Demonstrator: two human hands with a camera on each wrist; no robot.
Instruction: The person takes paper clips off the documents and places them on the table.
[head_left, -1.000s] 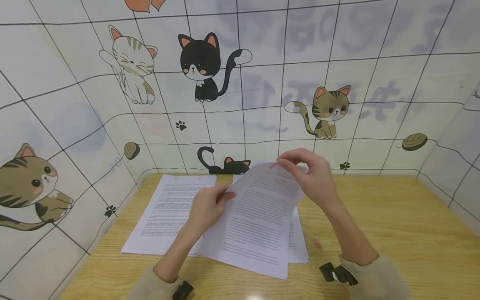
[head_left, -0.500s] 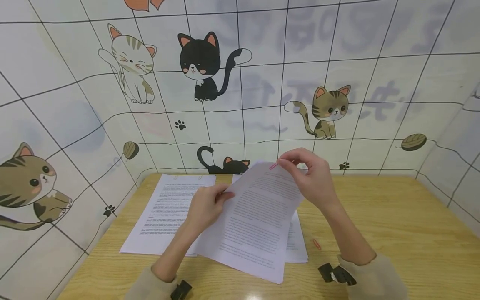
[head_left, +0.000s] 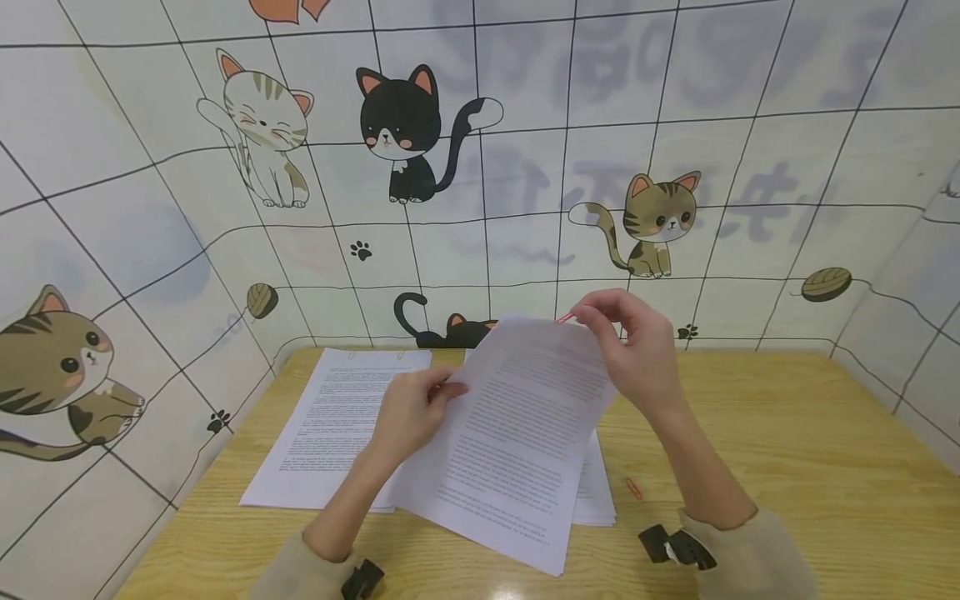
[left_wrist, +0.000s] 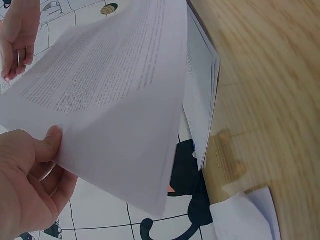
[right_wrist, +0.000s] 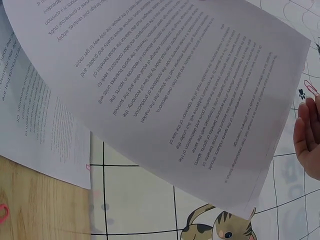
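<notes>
Printed paper [head_left: 510, 450] is held up at a tilt over the table; whether it is one sheet or more I cannot tell. My left hand [head_left: 411, 417] pinches its left edge between thumb and fingers, also seen in the left wrist view. Near the top edge, my right hand [head_left: 641, 354] pinches a pink paper clip [head_left: 566, 317]. In the right wrist view the paper clip [right_wrist: 311, 87] appears beside the paper, off its edge. Below the raised paper lies another printed stack [head_left: 596, 492], mostly covered.
A second printed stack [head_left: 322, 442] lies at the left, with yellowish paper clips [head_left: 401, 355] on its top edge. One loose red paper clip [head_left: 633, 488] lies on the wooden table [head_left: 787, 433] near my right forearm. A cat-patterned wall covering [head_left: 525, 183] stands behind.
My right hand has moved slightly up and right with the pink paper clip, which overlapped the page's top before and now shows at its upper edge. My left hand stays put.
</notes>
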